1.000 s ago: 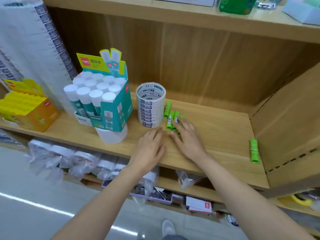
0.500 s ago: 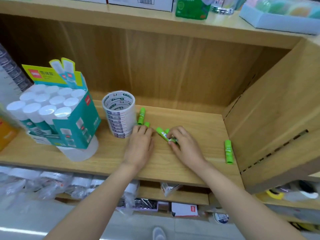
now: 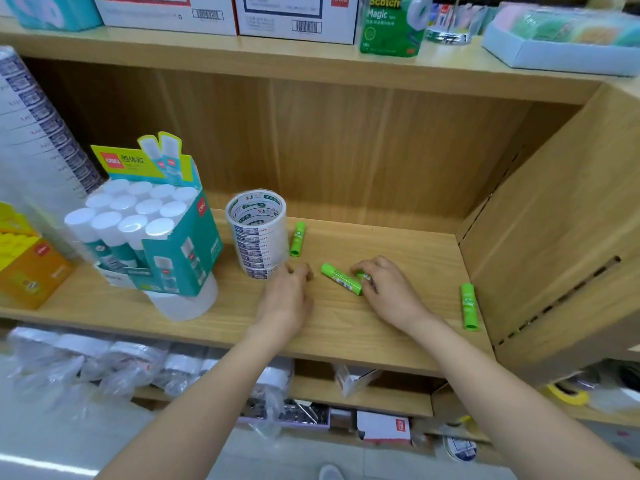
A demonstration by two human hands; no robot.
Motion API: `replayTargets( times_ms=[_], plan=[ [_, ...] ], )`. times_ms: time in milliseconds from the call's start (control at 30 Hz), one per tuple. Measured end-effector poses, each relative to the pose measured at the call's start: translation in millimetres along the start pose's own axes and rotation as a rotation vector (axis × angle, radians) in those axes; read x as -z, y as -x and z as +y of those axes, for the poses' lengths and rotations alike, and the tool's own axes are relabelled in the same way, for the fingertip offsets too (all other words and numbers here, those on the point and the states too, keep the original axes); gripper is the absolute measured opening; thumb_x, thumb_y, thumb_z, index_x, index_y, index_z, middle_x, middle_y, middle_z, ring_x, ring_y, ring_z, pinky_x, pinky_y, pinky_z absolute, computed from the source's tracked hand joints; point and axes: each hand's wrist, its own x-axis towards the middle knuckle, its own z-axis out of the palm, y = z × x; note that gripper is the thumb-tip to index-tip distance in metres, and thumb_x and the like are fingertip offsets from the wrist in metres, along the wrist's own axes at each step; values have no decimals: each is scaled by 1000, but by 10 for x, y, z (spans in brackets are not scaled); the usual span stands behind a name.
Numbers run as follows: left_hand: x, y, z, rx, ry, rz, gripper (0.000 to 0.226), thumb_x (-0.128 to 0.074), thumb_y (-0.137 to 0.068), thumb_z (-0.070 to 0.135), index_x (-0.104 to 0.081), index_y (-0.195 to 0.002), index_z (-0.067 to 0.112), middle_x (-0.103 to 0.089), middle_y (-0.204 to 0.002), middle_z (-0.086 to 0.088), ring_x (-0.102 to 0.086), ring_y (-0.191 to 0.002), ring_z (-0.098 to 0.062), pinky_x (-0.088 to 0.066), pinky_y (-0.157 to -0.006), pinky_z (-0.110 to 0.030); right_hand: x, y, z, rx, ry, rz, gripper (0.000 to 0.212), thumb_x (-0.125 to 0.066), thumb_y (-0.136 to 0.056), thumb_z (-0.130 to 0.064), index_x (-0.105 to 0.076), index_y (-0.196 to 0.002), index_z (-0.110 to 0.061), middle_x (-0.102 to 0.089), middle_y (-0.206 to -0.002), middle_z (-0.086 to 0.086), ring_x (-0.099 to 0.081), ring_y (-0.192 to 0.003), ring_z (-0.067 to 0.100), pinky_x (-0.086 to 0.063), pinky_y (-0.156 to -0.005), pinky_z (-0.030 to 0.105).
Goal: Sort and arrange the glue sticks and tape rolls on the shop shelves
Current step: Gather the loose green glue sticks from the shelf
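Right of the tape roll stack (image 3: 258,233), the right hand (image 3: 388,289) pinches a green glue stick (image 3: 337,277) slanting toward the stack; the left hand (image 3: 287,296) curls at its base, hold unclear.

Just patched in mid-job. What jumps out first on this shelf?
Bright green glue sticks lie scattered on the wooden shelf: one beside the tape stack, one gripped by the right hand mid-shelf, and one alone near the right wall. At left stands a teal box packed with white-capped sticks. The left hand rests by the tape stack's base.
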Motion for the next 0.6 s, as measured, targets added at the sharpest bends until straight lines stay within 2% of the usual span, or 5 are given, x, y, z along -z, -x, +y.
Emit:
replayTargets(
  times_ms=[133,233,333,433,600],
  plan=[
    [53,73,3,46,117,-12,41,-62,-85,13,-51,-124,20,-51,-122,-12,-51,-115,-31,-40,-92,-34,31,58,2,-97,57,5,47,-59,-88,-3,-52,-133,-16,-57,-116,14,-53,-115,32,-40,-96,34],
    [58,140,-9,59,201,-14,50,-63,-86,14,-43,-132,14,-51,-129,-13,-51,-119,-30,-39,-93,-32,41,84,-26,-210,98,-2,45,-58,-92,-10,-49,-137,-10,-54,-125,17,-50,-120,34,-38,-98,34],
    [55,195,-41,92,264,-27,57,-62,-89,17,-38,-139,6,-52,-134,-15,-50,-123,-30,-38,-98,-33,31,150,-63,-256,45,98,37,-57,-94,-12,-56,-130,-6,-53,-120,18,-52,-114,36,-37,-93,32],
    [68,240,-87,116,288,-38,57,-62,-90,21,-40,-140,5,-52,-134,-17,-50,-123,-32,-39,-99,-34,21,217,-158,-252,-82,187,34,-62,-91,-16,-59,-124,-8,-55,-116,13,-57,-105,29,-39,-89,30],
    [111,315,-160,110,347,-14,53,-65,-87,20,-45,-135,9,-57,-124,-14,-54,-113,-30,-43,-91,-34,-111,215,-326,-282,-64,80,35,-72,-84,-21,-60,-114,-9,-62,-113,14,-61,-102,32,-47,-89,37]
  ],
)
